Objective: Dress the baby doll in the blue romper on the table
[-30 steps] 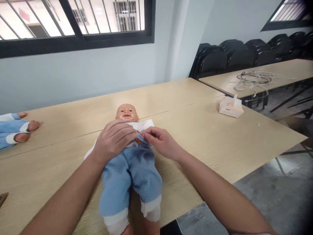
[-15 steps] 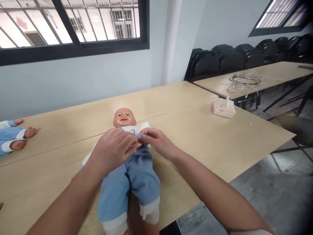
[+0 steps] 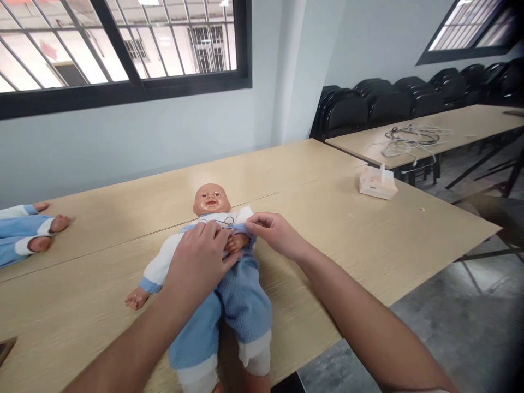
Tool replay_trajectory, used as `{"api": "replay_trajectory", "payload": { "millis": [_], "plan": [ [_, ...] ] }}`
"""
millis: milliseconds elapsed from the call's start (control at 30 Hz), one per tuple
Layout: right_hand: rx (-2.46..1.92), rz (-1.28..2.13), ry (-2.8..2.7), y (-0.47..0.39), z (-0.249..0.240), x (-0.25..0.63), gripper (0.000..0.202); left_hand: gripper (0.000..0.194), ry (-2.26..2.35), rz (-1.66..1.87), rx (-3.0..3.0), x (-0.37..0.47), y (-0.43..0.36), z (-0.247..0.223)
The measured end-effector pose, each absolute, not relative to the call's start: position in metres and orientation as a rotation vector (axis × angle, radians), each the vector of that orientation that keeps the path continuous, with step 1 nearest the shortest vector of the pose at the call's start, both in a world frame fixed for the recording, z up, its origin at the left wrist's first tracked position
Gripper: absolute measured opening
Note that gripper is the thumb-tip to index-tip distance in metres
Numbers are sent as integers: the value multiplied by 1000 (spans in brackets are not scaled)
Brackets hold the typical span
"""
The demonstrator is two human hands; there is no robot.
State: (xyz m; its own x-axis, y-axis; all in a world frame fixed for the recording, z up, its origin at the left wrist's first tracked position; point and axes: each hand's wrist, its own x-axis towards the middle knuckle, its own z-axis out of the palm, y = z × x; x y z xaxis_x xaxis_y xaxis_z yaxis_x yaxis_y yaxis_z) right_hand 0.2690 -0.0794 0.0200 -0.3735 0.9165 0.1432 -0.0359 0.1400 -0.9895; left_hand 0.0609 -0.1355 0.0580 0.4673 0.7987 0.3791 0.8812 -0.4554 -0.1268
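Note:
A baby doll [image 3: 211,200] in a blue and white outfit lies face up on the wooden table [image 3: 311,218]. My left hand [image 3: 200,251] rests over the doll's chest, fingers bent; what its fingertips hold, if anything, is hidden. With its fingers pinched, my right hand [image 3: 272,232] grips the blue cuff [image 3: 250,229] of the doll's sleeve. Between my hands shows the doll's small hand [image 3: 236,242], lying across its belly. The doll's other arm [image 3: 159,262] is stretched out toward the left.
Legs and a hand of a second doll [image 3: 28,229] show at the left edge. A tissue box [image 3: 377,183] stands on the right. Behind it, a second table [image 3: 470,123] bears tangled cables [image 3: 411,139], beside stacked black chairs [image 3: 347,112].
My left hand has shifted slightly, so more of the doll's small hand and its outstretched arm shows. The view has moved slightly, and my right hand still holds the cuff.

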Motion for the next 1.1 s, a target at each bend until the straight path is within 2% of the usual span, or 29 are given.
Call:
{"api": "replay_trajectory", "payload": {
  "millis": [267,467,667,900,1100],
  "plan": [
    [-912,1522,-1570,-67,12,278,35,29,-1403,-525,-2584,60,-133,58],
    [-838,1627,-1537,-67,15,282,26,24,-1409,-638,-2502,61,-133,59],
    [-871,1571,-1667,-68,20,288,32,27,-1388,-669,-2360,62,-133,58],
    [-858,1505,-1532,-71,9,274,41,36,-1088,-652,-2431,66,-136,55],
    [-840,1495,-1337,-72,3,263,39,36,-1301,-600,-2517,75,-144,47]
  ]
}}
